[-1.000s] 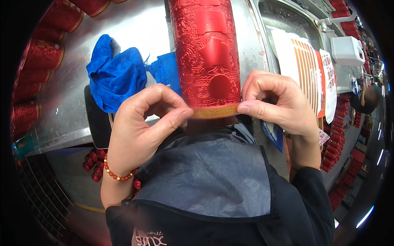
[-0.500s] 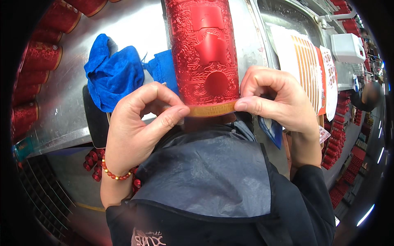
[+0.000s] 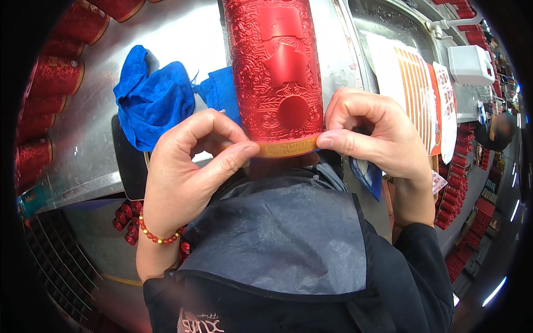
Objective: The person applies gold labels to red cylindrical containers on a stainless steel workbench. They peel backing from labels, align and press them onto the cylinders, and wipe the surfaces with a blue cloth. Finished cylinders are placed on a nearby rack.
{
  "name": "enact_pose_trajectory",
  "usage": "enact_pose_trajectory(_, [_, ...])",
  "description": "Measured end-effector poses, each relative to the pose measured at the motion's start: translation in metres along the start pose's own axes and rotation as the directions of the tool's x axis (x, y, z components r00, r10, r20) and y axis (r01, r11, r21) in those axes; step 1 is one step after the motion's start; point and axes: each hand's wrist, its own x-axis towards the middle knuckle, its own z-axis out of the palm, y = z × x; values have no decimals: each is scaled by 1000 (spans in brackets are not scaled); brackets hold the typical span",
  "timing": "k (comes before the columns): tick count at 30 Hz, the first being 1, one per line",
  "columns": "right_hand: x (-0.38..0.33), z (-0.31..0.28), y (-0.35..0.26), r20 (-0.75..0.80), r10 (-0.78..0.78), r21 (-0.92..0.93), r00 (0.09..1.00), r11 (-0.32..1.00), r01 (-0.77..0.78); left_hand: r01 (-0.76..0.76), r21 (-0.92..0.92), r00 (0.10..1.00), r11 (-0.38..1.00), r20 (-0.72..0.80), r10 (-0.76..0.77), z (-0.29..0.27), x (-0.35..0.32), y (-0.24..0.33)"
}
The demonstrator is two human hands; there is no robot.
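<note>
evenly matched tension seems key: the fingers of the left hand (image 3: pixel 180 166) and right hand (image 3: pixel 383 130) pinch opposite ends of the gold strip (image 3: pixel 287 149), which spans the near end of the red embossed cylinder (image 3: pixel 276 83) over the metal tabletop (image 3: pixel 189 30). align it with the rim, then smooth outward from its middle.

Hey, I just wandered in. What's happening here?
A person is pinching a gold strip near its two ends, left hand at one, right hand at the other. The strip runs along the near end of a red embossed container; whether it is stuck down, I can't tell. A crumpled blue cloth lies to the left, a striped sheet to the right.
</note>
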Motion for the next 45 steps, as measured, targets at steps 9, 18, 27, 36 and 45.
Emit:
enact_pose_trajectory(9, [1, 0, 1, -1, -9, -9, 1000, 1000, 9, 3, -2, 1000, 1000, 4, -3, 0, 1, -1])
enact_pose_trajectory(18, [3, -1, 3, 26, 107, 6, 994, 994, -107, -2, -112, 997, 994, -73, -7, 1, 0, -22])
enact_pose_trajectory(27, [4, 2, 11, -31, 170, 120, 985, 979, -166, -332, 610, 781, 720, -251, 572, 12, -14, -33])
enact_pose_trajectory(36, [2, 2, 11, -31, 112, 21, 993, 994, -111, -593, 730, 565, 340, 76, 822, 62, -33, -50])
enact_pose_trajectory(45, [4, -3, 19, 1, 144, 78, 990, 987, -143, -491, 688, 628, 535, -147, 765, 62, -46, -64])
